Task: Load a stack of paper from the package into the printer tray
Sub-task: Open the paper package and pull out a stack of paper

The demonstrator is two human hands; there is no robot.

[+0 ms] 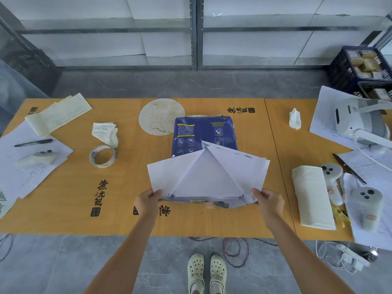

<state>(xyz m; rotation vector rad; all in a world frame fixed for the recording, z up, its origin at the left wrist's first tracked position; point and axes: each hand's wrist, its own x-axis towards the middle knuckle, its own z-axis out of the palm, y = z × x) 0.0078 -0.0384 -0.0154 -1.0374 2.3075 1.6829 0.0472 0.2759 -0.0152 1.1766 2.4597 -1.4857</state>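
My left hand (149,199) and right hand (268,201) each pinch an opened wrapper flap (163,175) of the blue paper package (203,130). White sheets (209,179) show between them on the orange table (212,221).

The orange wood-grain table top (212,221) carries black brush-style Chinese characters with small dark seal marks: one column left of centre (101,193) reading roughly 煮沈纸, one line near the far edge (237,110), one large character at the near edge (165,211). The dark blue paper package wrapper (203,132) in the table's middle shows a white heading that seems to read "Trouble-Free Use", yellow strips and white icons; its fine print is too small to read. Print on the clear tape roll (102,155) is illegible.
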